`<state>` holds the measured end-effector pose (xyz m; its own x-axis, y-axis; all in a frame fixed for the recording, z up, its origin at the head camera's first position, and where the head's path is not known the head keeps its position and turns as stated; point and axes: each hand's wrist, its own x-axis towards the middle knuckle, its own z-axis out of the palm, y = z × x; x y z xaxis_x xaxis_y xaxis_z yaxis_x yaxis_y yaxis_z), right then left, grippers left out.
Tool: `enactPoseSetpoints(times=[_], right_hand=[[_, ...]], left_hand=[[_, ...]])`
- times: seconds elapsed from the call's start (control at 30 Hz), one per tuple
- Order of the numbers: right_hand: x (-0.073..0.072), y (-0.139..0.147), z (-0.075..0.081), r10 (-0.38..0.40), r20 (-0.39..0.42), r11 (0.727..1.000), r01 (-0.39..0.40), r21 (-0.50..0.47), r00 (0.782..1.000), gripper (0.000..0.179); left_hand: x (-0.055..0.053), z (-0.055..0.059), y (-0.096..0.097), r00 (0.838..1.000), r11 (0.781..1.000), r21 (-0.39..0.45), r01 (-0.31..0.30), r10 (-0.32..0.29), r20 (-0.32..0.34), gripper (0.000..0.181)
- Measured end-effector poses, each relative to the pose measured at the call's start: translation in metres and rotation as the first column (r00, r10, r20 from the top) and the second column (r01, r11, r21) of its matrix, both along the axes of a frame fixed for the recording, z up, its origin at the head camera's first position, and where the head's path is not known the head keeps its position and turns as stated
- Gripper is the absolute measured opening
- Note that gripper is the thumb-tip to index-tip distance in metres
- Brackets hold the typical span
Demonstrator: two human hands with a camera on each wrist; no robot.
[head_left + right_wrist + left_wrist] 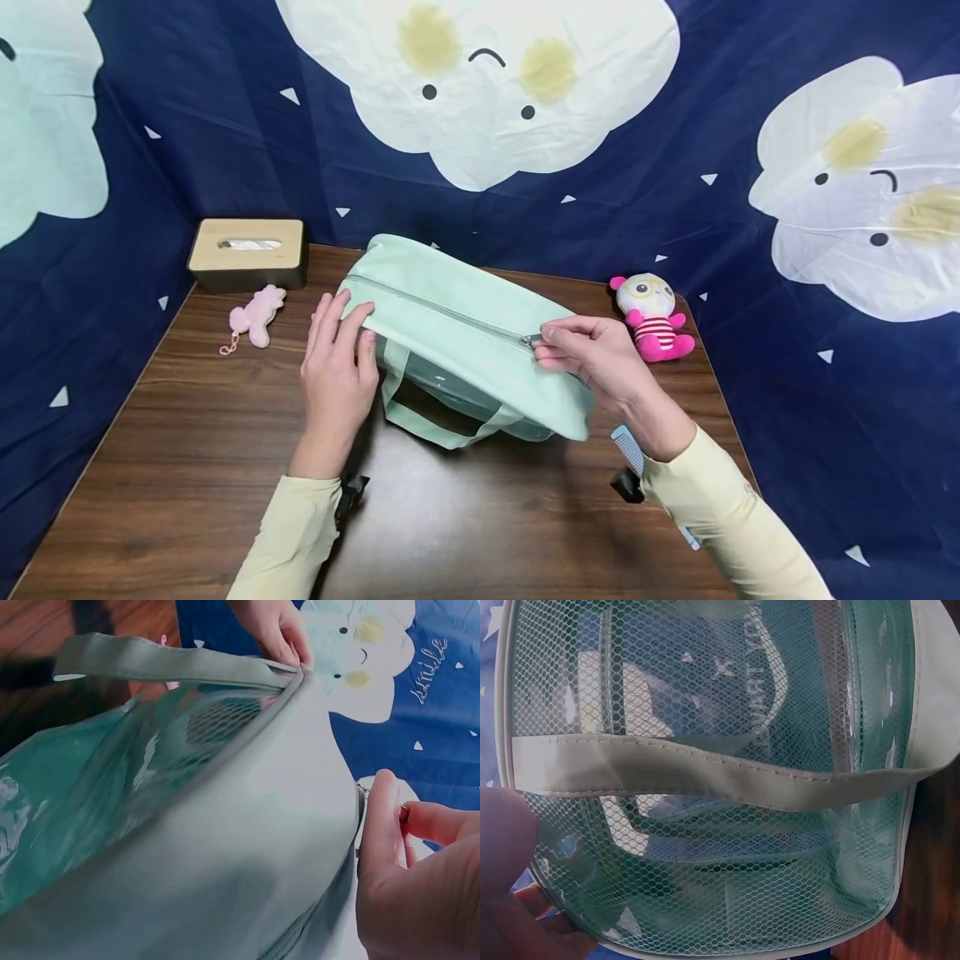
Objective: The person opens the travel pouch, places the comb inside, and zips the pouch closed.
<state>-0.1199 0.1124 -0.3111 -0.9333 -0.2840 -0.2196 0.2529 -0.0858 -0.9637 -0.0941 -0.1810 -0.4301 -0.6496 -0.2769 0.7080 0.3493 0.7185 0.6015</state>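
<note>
The dark wood surface [480,533] carries the mint-green bag [457,337] in the middle of its far half, set slantwise: the bag's left end lies closer to the far edge, its right end turned toward the right edge. A strap handle [420,427] hangs on the side facing the near edge. The left hand [335,379] grips the bag's left end, thumb at the mesh side. The right hand [600,354] pinches the zip pull [531,339] near the right end of the zip [442,309].

The step in hand seems to be working the zip; whether it is being opened or closed, I cannot tell. The next move would call for steady hold on the left end and an even pull along the track, keeping the fabric taut.
</note>
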Motion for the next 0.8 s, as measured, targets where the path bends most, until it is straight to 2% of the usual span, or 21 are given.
enactPoseSetpoints(times=[0.2, 0.43, 0.8], right_hand=[[-0.007, -0.013, 0.002, 0.032, 0.037, 0.999, -0.032, 0.011, 0.999, 0.016], [-0.015, -0.035, 0.007, 0.071, 0.105, 0.993, -0.080, 0.089, 0.992, 0.026], [-0.025, -0.064, 0.015, 0.092, 0.069, 0.980, -0.102, 0.171, 0.993, 0.031]], left_hand=[[0.000, 0.000, 0.000, 1.000, 1.000, 0.004, 0.002, -0.002, 0.009, 0.025], [0.002, 0.000, -0.003, 1.000, 1.000, -0.014, 0.005, -0.004, 0.020, 0.025], [0.005, 0.001, -0.002, 0.999, 1.000, -0.020, 0.024, -0.023, 0.045, 0.026]])
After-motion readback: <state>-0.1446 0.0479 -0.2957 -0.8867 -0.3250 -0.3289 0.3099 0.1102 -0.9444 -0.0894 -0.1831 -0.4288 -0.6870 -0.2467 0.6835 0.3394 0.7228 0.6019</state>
